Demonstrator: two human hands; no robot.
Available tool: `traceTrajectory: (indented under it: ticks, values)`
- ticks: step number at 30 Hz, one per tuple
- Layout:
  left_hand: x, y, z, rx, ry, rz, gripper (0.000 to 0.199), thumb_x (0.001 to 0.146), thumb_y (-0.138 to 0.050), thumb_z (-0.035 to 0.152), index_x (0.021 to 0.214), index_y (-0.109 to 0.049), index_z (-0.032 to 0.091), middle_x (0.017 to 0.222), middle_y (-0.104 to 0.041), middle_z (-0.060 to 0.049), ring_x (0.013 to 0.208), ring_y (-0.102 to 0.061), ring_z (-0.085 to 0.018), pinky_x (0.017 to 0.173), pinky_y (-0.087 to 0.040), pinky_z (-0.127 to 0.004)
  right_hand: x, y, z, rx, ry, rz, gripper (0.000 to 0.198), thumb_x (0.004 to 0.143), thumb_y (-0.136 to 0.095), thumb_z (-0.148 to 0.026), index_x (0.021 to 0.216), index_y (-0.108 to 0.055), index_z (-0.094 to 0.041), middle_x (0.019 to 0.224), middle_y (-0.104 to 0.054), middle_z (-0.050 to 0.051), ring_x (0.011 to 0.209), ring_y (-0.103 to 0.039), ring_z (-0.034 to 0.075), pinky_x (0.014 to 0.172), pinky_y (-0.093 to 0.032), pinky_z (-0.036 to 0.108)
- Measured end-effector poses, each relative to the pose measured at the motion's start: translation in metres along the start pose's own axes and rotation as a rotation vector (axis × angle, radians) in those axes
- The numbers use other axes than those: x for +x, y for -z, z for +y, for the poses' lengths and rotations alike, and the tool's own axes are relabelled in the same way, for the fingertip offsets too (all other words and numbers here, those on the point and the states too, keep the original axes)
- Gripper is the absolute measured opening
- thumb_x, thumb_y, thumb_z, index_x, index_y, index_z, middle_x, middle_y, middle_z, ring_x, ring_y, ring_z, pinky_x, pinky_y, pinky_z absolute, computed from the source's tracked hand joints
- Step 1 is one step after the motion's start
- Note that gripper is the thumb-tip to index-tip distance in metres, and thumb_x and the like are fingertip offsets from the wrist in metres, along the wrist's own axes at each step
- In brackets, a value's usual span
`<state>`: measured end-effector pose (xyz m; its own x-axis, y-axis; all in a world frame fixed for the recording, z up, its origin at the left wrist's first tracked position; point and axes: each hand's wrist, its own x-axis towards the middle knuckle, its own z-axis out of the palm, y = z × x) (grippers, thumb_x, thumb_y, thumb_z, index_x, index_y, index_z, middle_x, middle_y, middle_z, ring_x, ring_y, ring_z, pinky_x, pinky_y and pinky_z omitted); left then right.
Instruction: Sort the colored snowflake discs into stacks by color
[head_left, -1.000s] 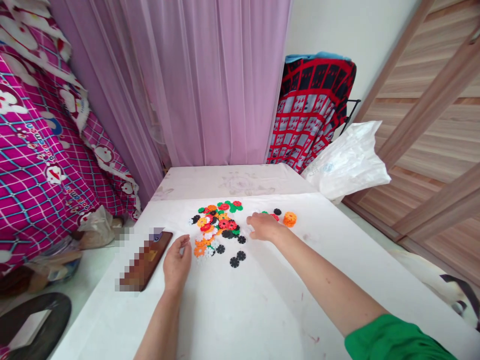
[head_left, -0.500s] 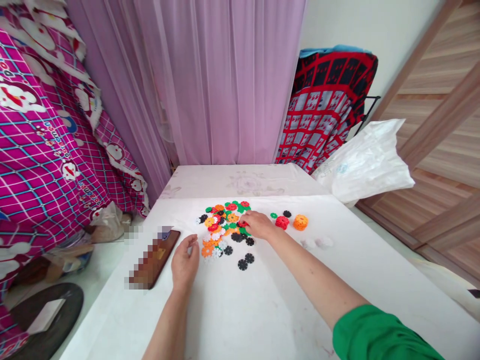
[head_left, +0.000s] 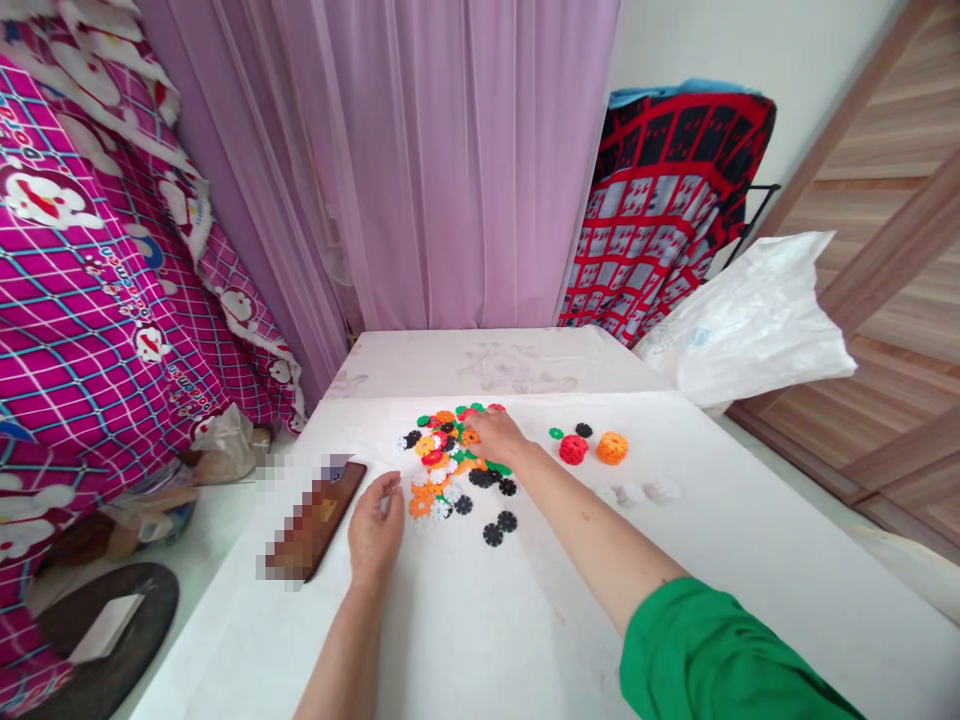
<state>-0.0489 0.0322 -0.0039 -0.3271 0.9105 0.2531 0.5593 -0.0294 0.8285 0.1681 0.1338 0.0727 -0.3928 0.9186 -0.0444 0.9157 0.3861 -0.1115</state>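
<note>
A mixed heap of snowflake discs [head_left: 433,459] in red, orange, green, black, white and yellow lies mid-table. Reaching over its far right side, my right hand [head_left: 498,438] has its fingers bent down among red and green discs. The fingertips are partly hidden, and what they pinch is unclear. My left hand [head_left: 376,528] rests on the table left of the heap, loosely curved, thumb apart from the fingers, holding nothing. On the right stand a stack of red discs [head_left: 574,450] and a stack of orange discs [head_left: 613,448]. Black discs [head_left: 500,527] lie nearer me.
A brown phone [head_left: 326,520], partly pixelated, lies left of my left hand. One green disc [head_left: 556,434] and one black disc [head_left: 583,430] lie behind the red stack. White discs [head_left: 630,493] sit at the right. A white plastic bag [head_left: 757,320] stands beyond the table's right edge.
My right hand has moved slightly farther away over the heap, from its right edge toward the far red and green discs. The view has shifted a little; my left hand keeps its pose.
</note>
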Motion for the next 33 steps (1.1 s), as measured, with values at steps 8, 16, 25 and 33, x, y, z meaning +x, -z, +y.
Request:
traceTrajectory:
  ticks: [8, 16, 25, 33]
  values:
    - [0.000, 0.002, 0.005, 0.027, -0.008, -0.003, 0.031, 0.081, -0.048, 0.036, 0.103, -0.065, 0.021, 0.105, -0.072, -0.007, 0.094, -0.067, -0.021, 0.088, -0.050, -0.036, -0.037, 0.019, 0.038, 0.069, -0.052, 0.063, 0.046, 0.078, -0.059, -0.024, 0.124, -0.056, -0.020, 0.120, -0.061, 0.008, 0.105, -0.059, 0.020, 0.087, -0.040, 0.025]
    - [0.000, 0.004, 0.009, 0.072, 0.004, -0.005, 0.032, 0.081, -0.048, 0.035, 0.104, -0.065, 0.022, 0.103, -0.072, -0.006, 0.096, -0.067, -0.022, 0.089, -0.049, -0.035, -0.102, 0.022, 0.058, -0.107, -0.127, -0.127, 0.027, 0.078, -0.054, -0.021, 0.102, -0.068, -0.018, 0.107, -0.064, 0.012, 0.098, -0.062, 0.024, 0.077, -0.042, 0.028]
    - [0.000, 0.005, 0.010, 0.068, -0.025, -0.004, 0.032, 0.080, -0.048, 0.038, 0.102, -0.065, 0.022, 0.099, -0.073, -0.006, 0.092, -0.067, -0.021, 0.086, -0.051, -0.034, -0.105, 0.007, 0.051, -0.117, -0.128, -0.179, 0.027, 0.079, -0.054, -0.016, 0.103, -0.067, -0.014, 0.110, -0.062, 0.014, 0.100, -0.060, 0.024, 0.080, -0.041, 0.029]
    - [0.000, 0.006, 0.010, 0.076, -0.009, -0.012, 0.033, 0.081, -0.047, 0.039, 0.103, -0.064, 0.022, 0.101, -0.072, -0.006, 0.093, -0.067, -0.021, 0.083, -0.051, -0.032, -0.104, 0.005, 0.053, -0.105, -0.124, -0.210, 0.035, 0.078, -0.055, -0.013, 0.111, -0.064, -0.012, 0.112, -0.062, 0.015, 0.104, -0.059, 0.024, 0.082, -0.041, 0.029]
